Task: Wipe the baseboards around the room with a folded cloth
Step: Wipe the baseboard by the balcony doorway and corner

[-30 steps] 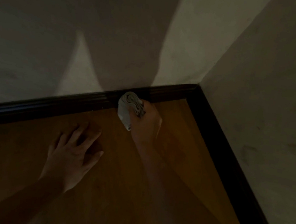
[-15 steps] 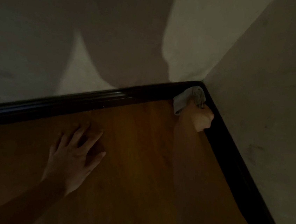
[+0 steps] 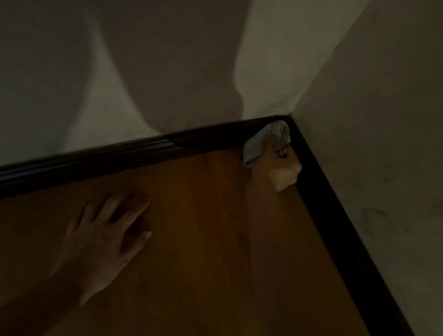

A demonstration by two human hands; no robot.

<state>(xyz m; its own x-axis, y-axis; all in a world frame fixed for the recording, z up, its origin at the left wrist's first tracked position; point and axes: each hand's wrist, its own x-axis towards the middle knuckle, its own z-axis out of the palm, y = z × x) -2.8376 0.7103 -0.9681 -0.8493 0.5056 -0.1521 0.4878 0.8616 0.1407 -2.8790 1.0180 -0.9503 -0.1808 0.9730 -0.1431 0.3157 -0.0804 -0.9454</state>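
1. Nearest the camera, the left hand (image 3: 103, 237) lies flat on the wooden floor (image 3: 205, 262), fingers straight and spread, holding nothing. I judge that it is propping the person's weight.
2. Further in, the right forearm reaches across the floor to the right hand (image 3: 282, 173). Its fingers are curled tight round the folded cloth (image 3: 255, 146), and the fist sits just beside the right baseboard (image 3: 357, 245).
3. The folded cloth sticks out beyond the fist, pushed into the corner where the two dark baseboards meet. It touches the end of the back baseboard (image 3: 92, 162). In this dim light I cannot tell whether it also presses on the right baseboard.
4. From the grip, the right baseboard runs with its long axis out of the corner and back toward the person, down the right side of the view. The back baseboard runs off to the left. The right hand is much the nearer to both, and the left hand is well apart from either. The coming stroke probably means turning the cloth's face onto the right baseboard and drawing it along that line toward the body.
5. Farthest off stand the pale back wall (image 3: 60, 82) and right wall (image 3: 411, 119). A broad shadow (image 3: 185, 54) falls across the back wall.
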